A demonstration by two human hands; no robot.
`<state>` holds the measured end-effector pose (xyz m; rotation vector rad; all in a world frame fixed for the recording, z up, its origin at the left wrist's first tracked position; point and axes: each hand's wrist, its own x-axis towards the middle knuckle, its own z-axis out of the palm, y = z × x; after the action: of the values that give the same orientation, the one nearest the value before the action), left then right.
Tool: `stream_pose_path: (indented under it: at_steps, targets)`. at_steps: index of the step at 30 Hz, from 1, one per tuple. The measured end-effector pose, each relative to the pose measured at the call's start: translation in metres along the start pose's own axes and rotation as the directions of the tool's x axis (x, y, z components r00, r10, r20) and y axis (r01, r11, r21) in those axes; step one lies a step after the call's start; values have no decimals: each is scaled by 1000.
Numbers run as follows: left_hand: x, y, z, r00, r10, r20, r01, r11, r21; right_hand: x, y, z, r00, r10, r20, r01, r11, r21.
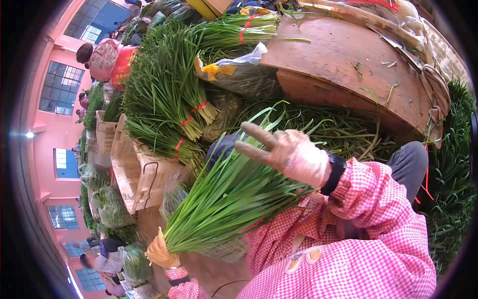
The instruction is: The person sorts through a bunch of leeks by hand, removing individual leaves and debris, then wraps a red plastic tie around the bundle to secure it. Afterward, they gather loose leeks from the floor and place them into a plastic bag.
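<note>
My left hand point(162, 251), in a tan glove, is closed around the pale stem ends of a loose bunch of garlic chives point(234, 204). The long green leaves fan up and to the right across my lap. Above the leaf tips is my right hand point(286, 149), in a dirt-stained pale glove, with two fingers stretched out and spread; nothing shows in it. A dark band circles that wrist. Beyond the held bunch lies a heap of tied chive bundles point(164, 84), with red ties point(199, 107) near their stem ends.
A worn wooden board point(338, 55) stands at upper right, with loose leaves point(348, 129) below it. White plastic crates point(149, 174) stand to the left. More greens point(453, 189) lie at the right edge. Another person point(105, 60) in a red vest sits at upper left.
</note>
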<state>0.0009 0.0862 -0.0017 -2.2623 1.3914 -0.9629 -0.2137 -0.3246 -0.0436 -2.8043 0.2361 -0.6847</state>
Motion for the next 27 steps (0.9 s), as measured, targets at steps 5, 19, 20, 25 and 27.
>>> stream_pose_path:
  at_steps: [5,19,20,25,27]
  targets:
    - [-3,1,-1,999,-37,28,36,999,6,-1,5,26,990,-49,132,44,998,43]
    - [0,7,7,999,-33,42,35,998,-52,-16,49,12,973,219,-67,-225,967,-115]
    - [0,7,8,999,-24,30,25,999,-48,-11,43,23,982,183,45,-178,980,-88]
    - [-2,6,7,997,-58,60,59,998,-18,0,23,49,984,113,137,-122,991,57]
    - [-2,6,8,998,-47,47,48,999,-16,-1,22,42,981,68,179,-91,988,123]
